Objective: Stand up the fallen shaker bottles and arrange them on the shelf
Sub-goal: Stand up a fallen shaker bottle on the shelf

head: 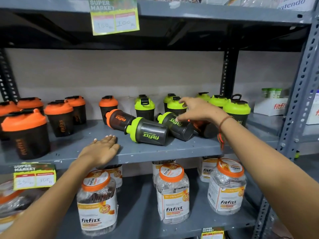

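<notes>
Several dark shaker bottles lie on their sides mid-shelf (155, 150): an orange-lidded one (119, 119), a green-lidded one in front (146, 131), a second green-lidded one (174, 125), and another orange-printed one (202, 127) partly hidden behind my right wrist. Upright orange-lidded shakers (25, 131) stand at the left, upright green-lidded ones (237, 109) at the back right. My left hand (101, 150) rests flat on the shelf's front edge, holding nothing. My right hand (195, 110) hovers above the second green-lidded fallen bottle, fingers spread, holding nothing.
Clear jars with orange lids (97, 200) fill the shelf below. Price tags hang from the shelf edges (34, 176) and from above (114, 16). A white box (271, 106) sits on the neighbouring shelf at right. A grey perforated upright (296, 94) bounds the right side.
</notes>
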A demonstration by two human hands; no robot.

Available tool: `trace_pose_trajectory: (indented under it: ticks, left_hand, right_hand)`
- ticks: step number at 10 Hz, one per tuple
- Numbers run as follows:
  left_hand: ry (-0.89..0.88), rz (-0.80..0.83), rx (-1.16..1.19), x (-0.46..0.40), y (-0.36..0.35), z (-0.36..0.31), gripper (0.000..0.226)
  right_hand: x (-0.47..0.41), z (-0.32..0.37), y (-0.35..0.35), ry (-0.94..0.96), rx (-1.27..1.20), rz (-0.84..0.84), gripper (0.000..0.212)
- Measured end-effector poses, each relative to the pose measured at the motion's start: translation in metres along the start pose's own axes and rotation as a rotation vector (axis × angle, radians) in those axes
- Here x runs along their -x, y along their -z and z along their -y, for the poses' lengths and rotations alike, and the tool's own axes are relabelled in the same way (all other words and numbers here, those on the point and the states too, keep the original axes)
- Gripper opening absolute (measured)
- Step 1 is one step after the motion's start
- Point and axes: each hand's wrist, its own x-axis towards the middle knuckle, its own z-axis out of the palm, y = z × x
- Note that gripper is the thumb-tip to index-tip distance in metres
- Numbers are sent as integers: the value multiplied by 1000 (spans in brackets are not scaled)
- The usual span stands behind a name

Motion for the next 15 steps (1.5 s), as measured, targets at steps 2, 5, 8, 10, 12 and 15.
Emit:
trace_pose_trajectory:
  ticks: [2, 5, 8, 10, 12, 15]
  left_hand:
    - [-2, -7, 2, -1, 0, 0, 64]
    - [0, -8, -6, -2, 0, 0, 63]
    - [-10, -7, -10, -2, -1, 1, 61]
    - [-17, -4, -10, -1, -1, 1, 60]
    - [-27, 11, -27, -2, 0, 2, 59]
    - [-8, -8, 7, -2, -2, 2, 61]
  right_hand:
    - [-27, 12, -16, -83, 232, 378, 67]
    - [-24, 8, -28, -123, 130, 327, 59]
    - [-2, -5, -30, -191, -249, -46, 83]
    - [20, 0, -56, -243, -563, -364, 78]
    - [30, 1, -84, -280, -643, -427, 77]
    - [35, -1, -103, -303, -616, -405, 85]
